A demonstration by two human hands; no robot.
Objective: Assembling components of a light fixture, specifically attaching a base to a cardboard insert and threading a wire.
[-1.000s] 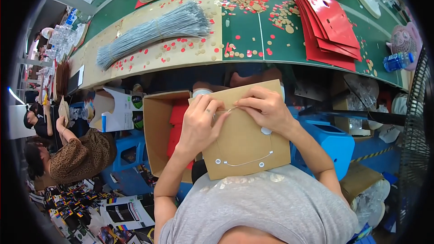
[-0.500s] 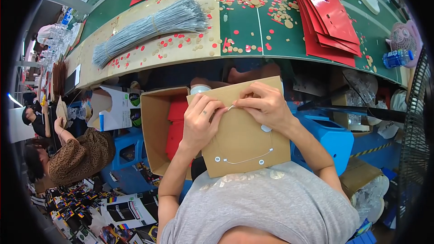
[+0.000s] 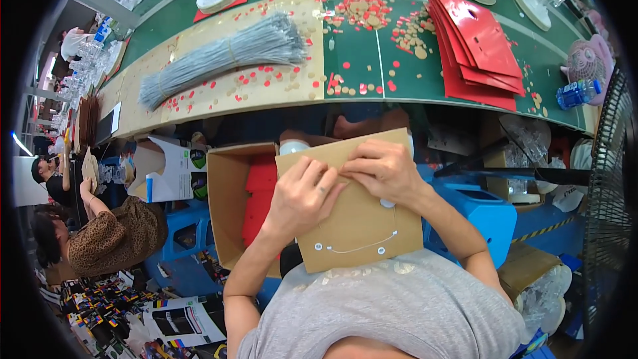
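A brown cardboard sheet [image 3: 355, 223] rests tilted against my body over my lap. My left hand [image 3: 306, 193] and my right hand [image 3: 382, 171] meet over its upper half, fingers closed in a pinch. Between the fingertips is a thin wire, now almost wholly covered by them. Lower on the sheet, a thin pale cord [image 3: 362, 248] curves between two small white end pieces. Two round white fasteners, one on the left [image 3: 318, 246] and one on the right [image 3: 381, 250], sit near its bottom edge. Partly behind my right hand shows another whitish round piece [image 3: 387, 204].
On the green table [image 3: 355, 110] ahead lie a bundle of silver wires [image 3: 222, 60], a stack of red sheets [image 3: 475, 46] and scattered red and tan discs. An open carton [image 3: 226, 209] with red pieces stands left of me; a blue stool [image 3: 482, 216] and black fan [image 3: 608, 199] are right.
My fingertips have drawn in over the wire, which showed between them before. The view has tipped slightly, so the table and sheet appear lower. Both hands stay on the sheet.
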